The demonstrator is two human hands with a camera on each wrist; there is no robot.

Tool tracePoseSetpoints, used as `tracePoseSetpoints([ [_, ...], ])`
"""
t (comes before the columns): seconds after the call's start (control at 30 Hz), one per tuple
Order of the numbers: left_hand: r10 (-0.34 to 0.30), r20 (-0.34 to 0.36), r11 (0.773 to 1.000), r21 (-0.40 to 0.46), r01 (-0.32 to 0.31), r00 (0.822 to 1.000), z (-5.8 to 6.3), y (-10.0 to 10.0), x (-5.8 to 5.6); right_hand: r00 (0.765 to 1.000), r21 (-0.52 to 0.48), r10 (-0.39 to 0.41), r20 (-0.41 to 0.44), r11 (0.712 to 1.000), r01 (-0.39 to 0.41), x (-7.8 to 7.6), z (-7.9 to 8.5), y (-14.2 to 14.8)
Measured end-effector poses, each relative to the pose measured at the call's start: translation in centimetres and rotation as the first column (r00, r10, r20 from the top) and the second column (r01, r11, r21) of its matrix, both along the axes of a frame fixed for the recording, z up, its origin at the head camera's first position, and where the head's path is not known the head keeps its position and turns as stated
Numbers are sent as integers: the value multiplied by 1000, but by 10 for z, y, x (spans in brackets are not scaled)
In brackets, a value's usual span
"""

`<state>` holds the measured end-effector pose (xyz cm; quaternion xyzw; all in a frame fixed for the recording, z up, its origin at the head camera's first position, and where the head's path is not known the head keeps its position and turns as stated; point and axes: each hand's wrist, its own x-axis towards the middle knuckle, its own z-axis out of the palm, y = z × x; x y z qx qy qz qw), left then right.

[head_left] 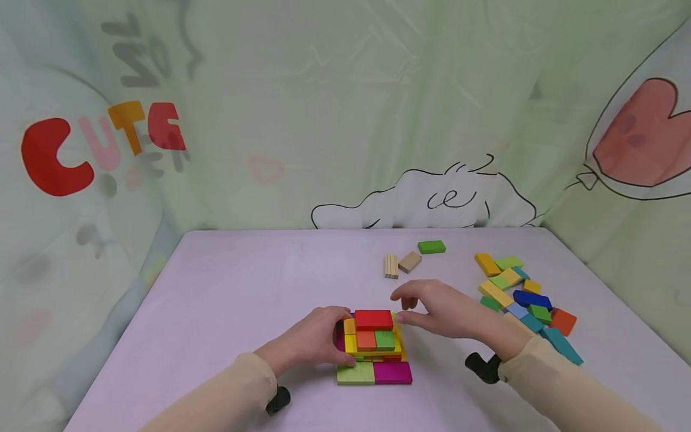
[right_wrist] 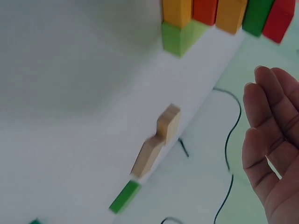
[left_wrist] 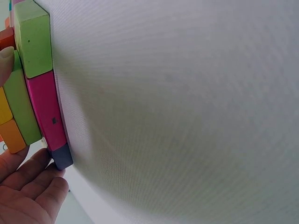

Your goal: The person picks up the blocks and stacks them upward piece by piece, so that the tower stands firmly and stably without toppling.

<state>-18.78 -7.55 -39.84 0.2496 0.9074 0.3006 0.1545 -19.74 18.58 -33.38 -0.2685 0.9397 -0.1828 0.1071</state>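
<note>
A layered stack of coloured wooden blocks [head_left: 374, 341] stands near the table's front, with a red block [head_left: 373, 320] on top. At its left side, my left hand [head_left: 320, 337] holds the stack, thumb at the front and fingers toward the back. The left wrist view shows the fingertips beside an orange block [left_wrist: 12, 136] and a dark blue block [left_wrist: 62, 156], the thumb over the layers. A light green block [head_left: 355, 374] and a magenta block [head_left: 393, 373] form the front of the bottom layer. My right hand [head_left: 439, 308] hovers just right of the stack, fingers loosely bent, holding nothing.
Several loose coloured blocks [head_left: 531, 312] lie scattered on the table's right, partly behind the right forearm. Two plain wooden blocks [head_left: 410, 261] and a green block [head_left: 432, 246] lie toward the back. Printed curtains [head_left: 345, 120] hang around the lilac tabletop [head_left: 243, 282].
</note>
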Motion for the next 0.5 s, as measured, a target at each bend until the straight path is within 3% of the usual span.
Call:
tracePoseSetpoints([
  [0.17, -3, 4, 1000, -1, 3, 1000, 0, 0, 0, 995, 9, -88, -53, 996, 89, -7, 1, 46],
  [0.3, 0, 12, 1000, -3, 0, 1000, 1, 0, 1, 983, 33, -148, -111, 988, 153, -16, -10, 100],
  [0.4, 5, 17, 1000, -6, -5, 1000, 2, 0, 1, 973, 92, -214, -88, 971, 222, -17, -22, 137],
  [0.5, 8, 24, 1000, -10, -8, 1000, 2, -1, 2, 955, 202, -295, -14, 935, 292, -14, -34, 161],
])
